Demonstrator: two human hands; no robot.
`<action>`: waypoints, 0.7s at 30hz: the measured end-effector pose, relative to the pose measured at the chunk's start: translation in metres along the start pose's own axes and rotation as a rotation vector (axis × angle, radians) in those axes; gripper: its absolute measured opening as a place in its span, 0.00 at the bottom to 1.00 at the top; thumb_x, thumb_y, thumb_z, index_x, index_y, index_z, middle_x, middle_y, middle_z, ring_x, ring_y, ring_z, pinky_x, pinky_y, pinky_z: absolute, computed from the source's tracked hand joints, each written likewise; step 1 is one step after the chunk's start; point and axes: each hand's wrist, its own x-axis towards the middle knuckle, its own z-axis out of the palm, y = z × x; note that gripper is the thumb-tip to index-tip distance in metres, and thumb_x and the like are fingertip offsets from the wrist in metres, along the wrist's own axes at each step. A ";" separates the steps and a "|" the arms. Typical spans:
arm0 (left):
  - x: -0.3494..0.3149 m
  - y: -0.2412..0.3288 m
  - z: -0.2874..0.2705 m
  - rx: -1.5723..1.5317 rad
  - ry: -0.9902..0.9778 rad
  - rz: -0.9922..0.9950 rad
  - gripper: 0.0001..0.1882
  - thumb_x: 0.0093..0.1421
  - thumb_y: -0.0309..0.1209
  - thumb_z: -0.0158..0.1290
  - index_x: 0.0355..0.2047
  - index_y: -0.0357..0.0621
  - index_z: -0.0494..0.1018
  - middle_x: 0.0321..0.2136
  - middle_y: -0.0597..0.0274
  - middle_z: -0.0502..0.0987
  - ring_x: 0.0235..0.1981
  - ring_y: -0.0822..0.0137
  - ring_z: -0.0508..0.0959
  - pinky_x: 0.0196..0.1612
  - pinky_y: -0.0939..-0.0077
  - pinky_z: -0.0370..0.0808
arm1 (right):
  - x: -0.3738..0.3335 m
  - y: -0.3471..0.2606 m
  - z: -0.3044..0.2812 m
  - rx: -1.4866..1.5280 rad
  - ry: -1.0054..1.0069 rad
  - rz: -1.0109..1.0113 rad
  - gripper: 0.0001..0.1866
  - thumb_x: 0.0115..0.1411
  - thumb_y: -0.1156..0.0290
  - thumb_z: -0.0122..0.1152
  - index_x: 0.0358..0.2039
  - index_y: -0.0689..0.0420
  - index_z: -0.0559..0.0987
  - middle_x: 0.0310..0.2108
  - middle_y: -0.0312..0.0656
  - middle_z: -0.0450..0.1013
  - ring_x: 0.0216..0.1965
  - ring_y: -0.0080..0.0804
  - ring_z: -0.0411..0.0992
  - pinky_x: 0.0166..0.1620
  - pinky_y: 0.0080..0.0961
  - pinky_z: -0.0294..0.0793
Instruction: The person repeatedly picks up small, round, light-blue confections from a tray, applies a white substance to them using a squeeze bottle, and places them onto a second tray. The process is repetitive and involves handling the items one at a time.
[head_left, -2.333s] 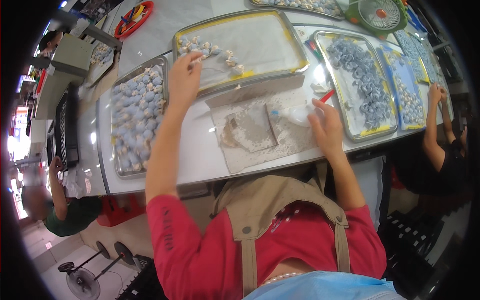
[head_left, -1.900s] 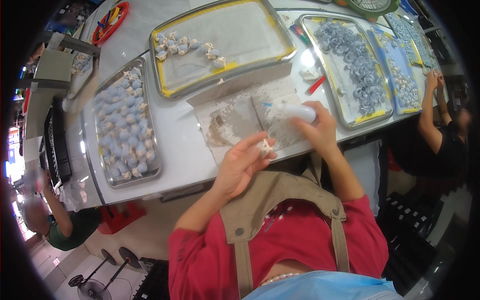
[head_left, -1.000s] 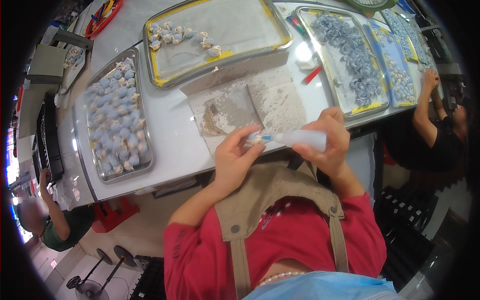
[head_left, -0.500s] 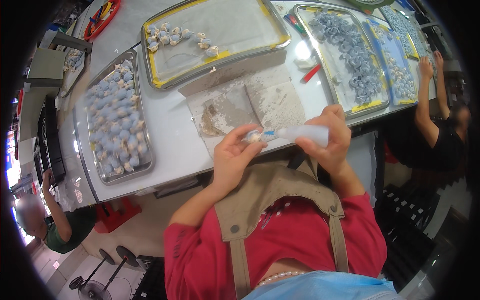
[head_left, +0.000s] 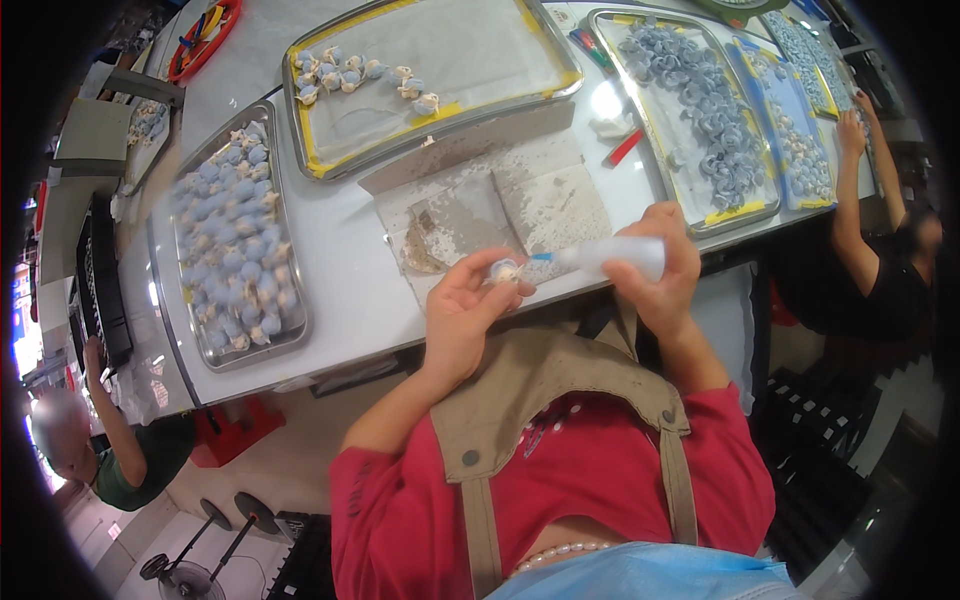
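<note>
Between thumb and fingers of my left hand (head_left: 468,305) is a small pale blue and cream figurine piece (head_left: 504,270), its pale side facing up. My right hand (head_left: 660,268) is wrapped round a translucent white squeeze bottle (head_left: 625,257), held nearly level. Its thin blue nozzle (head_left: 541,257) points left at the piece, with a small gap between them. Both hands are just above the table's front edge. Beyond them a flattened, stained piece of cardboard (head_left: 550,200) lies on the white table (head_left: 350,225).
Metal trays hold similar blue and cream pieces: a crowded left tray (head_left: 300,330) and a far tray (head_left: 440,70). In the right tray (head_left: 655,130) lie blue-grey curled parts. Beside it is a red-handled tool (head_left: 625,148). Co-workers (head_left: 865,250) sit at right and left (head_left: 130,450).
The bottle has drawn a little up and to the right, so its nozzle stands farther from the piece. My left hand has barely moved; the piece is turned slightly.
</note>
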 end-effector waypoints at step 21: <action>0.007 0.011 -0.006 -0.177 -0.234 -0.033 0.20 0.56 0.24 0.55 0.49 0.36 0.65 0.46 0.49 0.71 0.38 0.66 0.76 0.40 0.81 0.76 | 0.027 0.090 -0.062 -0.809 0.143 -0.046 0.08 0.47 0.75 0.61 0.29 0.50 0.78 0.31 0.33 0.74 0.37 0.36 0.69 0.39 0.34 0.62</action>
